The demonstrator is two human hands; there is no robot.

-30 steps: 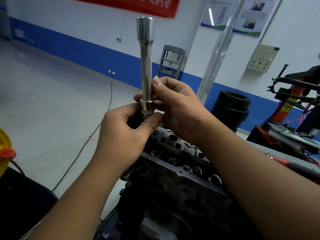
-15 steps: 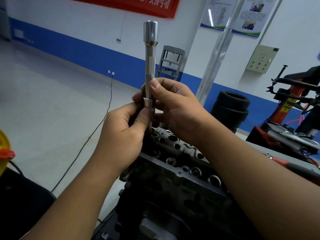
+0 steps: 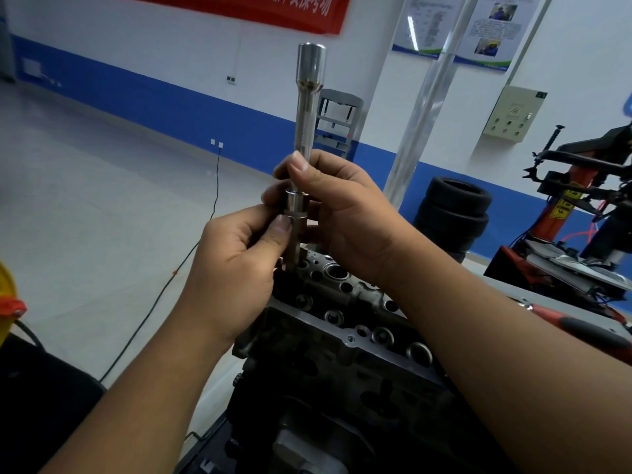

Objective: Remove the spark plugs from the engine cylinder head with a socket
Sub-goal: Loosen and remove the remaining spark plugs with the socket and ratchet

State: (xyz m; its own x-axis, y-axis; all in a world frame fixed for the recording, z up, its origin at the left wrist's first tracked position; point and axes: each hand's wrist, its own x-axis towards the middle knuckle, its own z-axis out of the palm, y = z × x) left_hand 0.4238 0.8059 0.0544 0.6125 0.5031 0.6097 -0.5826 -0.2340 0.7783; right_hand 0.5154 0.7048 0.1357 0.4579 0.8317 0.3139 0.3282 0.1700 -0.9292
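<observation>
- Since 0.5 s ago: extension bar (image 3: 305, 128) sits a touch left in view, its wide top end looks larger and closer to the camera; both hands keep the same hold at the joint.
- Both forearms reach in from the bottom edge and meet over the near-left end of the engine cylinder head (image 3: 345, 323).
- Left hand (image 3: 236, 268): fingers curled, thumb tip pressed on the socket (image 3: 293, 230) just under its collar, pinching it.
- Right hand (image 3: 345, 213): fingers wrapped round the lower bar, thumb lying up along the shaft, gripping it.
- Bar stands near upright, knurled mid-section, flared chrome end at top. Socket hangs off its lower end; the socket's bottom reaches down to the head's top face at the left end. Cannot tell whether it sits in a bore.
- Spark plugs: none visible. Head top shows rows of round bores and bolt holes.
- Right of the head: red-handled tool (image 3: 578, 323) lying on a grey bench surface.
- Left edge: yellow and orange object (image 3: 7, 299), cropped.
- Floor: black cable (image 3: 191, 254) running to a wall outlet.
- Further back: stacked tyres (image 3: 453, 217), tyre changer (image 3: 581, 200), shiny pole (image 3: 424, 107).
- Back wall: white over blue band, red banner (image 3: 273, 8), posters, grey control box (image 3: 514, 114).
</observation>
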